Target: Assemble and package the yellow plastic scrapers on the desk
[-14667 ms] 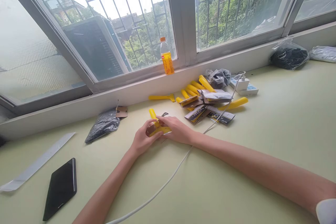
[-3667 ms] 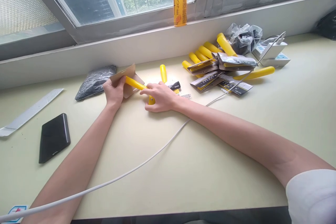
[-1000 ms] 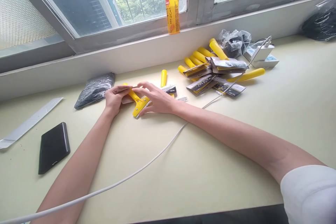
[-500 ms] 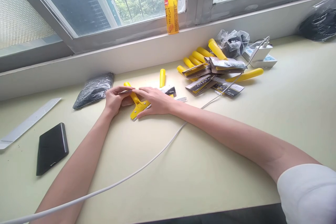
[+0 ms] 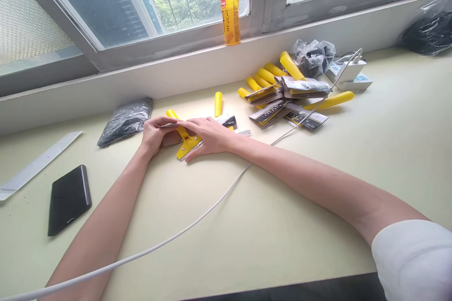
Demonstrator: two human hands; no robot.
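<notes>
A yellow scraper lies at an angle between my hands, its handle pointing away and its blade edge toward me. My left hand is closed on a folded cardboard sleeve at the scraper's left, partly under the handle. My right hand reaches over the scraper's right side. Its fingertips meet the sleeve's upper edge by the handle, and its thumb lies near the blade. Just behind the right hand is another scraper with a yellow handle and a dark printed sleeve, partly hidden.
Several sleeved scrapers are piled at the back right, near a power strip. A white cable crosses the table. At left are a phone, a pale strip and a black bag. A bottle stands on the sill.
The right thumb has shifted slightly at the blade, and the scraper has moved very little. Both hands otherwise keep their places.
</notes>
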